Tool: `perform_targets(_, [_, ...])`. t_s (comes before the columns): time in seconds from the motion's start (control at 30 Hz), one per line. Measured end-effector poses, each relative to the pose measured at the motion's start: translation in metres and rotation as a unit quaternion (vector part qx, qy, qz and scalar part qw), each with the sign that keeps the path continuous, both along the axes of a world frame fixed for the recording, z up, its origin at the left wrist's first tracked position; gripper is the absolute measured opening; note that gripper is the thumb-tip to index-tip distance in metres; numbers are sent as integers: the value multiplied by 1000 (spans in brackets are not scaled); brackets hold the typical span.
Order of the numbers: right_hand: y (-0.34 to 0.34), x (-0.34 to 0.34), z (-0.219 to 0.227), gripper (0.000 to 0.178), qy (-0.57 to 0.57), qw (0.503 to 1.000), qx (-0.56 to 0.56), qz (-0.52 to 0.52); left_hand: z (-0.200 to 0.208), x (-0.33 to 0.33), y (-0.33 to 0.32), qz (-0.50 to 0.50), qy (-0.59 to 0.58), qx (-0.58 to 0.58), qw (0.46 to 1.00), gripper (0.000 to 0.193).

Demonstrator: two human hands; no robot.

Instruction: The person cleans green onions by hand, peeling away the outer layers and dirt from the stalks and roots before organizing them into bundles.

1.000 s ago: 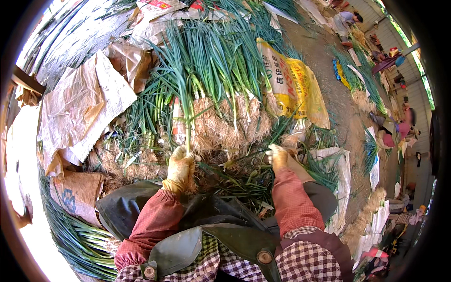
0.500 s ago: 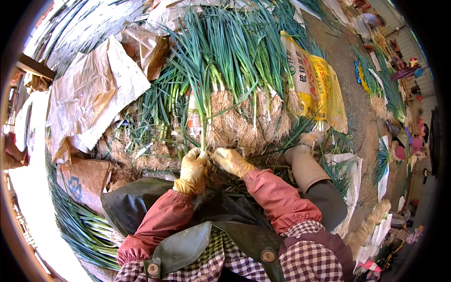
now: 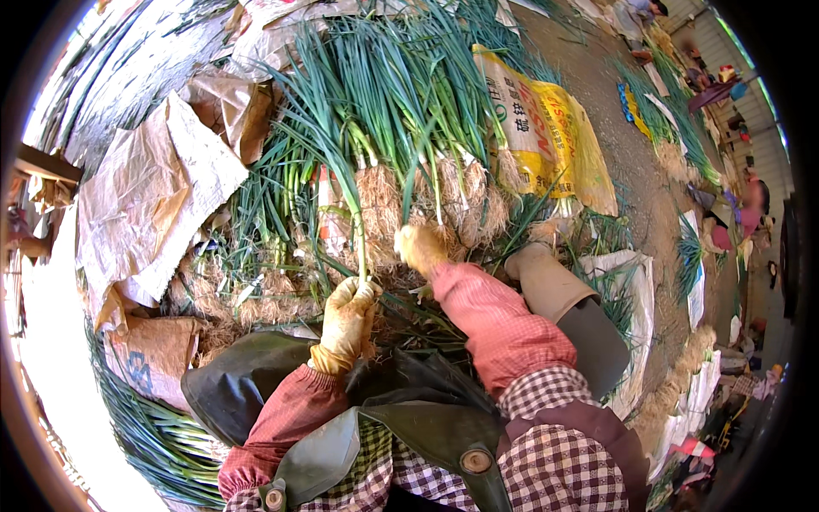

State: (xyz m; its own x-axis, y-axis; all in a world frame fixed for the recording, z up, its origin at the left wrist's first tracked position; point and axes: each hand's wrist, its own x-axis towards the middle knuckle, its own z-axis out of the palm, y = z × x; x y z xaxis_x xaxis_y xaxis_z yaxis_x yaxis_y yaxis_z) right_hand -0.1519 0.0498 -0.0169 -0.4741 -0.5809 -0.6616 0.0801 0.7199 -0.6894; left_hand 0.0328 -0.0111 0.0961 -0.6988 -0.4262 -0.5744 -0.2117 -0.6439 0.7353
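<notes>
My left hand (image 3: 345, 321), in a yellowish work glove, pinches one green onion (image 3: 359, 239) near its root end. The stalk stands upright from the fingers, its pale base low and its green leaves reaching over the pile. My right hand (image 3: 420, 249), gloved alike, is closed to the right of the stalk, in front of hanging roots. What it holds, if anything, is hidden. Just beyond both hands lies a thick row of green onions (image 3: 384, 94), leaves pointing away and shaggy tan roots (image 3: 378, 200) toward me.
A yellow and white printed sack (image 3: 554, 132) covers onions at the right. Tan woven sheeting (image 3: 158, 192) lies at the left over another heap. More onions (image 3: 162, 435) lie at lower left, beside my dark apron (image 3: 247, 375). Other people (image 3: 751, 209) sit among onion bundles at far right.
My right hand has moved up and away from my left hand, along the stalk's right side. The left hand still grips the green onion, slightly lower in the picture. The whole view has shifted a little.
</notes>
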Motion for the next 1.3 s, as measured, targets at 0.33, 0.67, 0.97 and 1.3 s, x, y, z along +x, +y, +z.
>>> perform_targets(0.33, [21, -79, 28, 29, 294, 954, 53, 28, -16, 0, 1, -2, -73, 70, 995, 23])
perform_targets(0.67, [8, 91, 56, 16, 289, 940, -160, 89, -58, 6, 2, 62, -46, 127, 989, 30])
perform_targets(0.97, [59, 86, 72, 18, 13, 910, -120, 397, -38, 19, -20, 222, -27, -65, 973, 7])
perform_targets(1.3, [-70, 29, 31, 34, 423, 842, 102, 319, -19, 23, -35, 192, -49, -62, 978, 34])
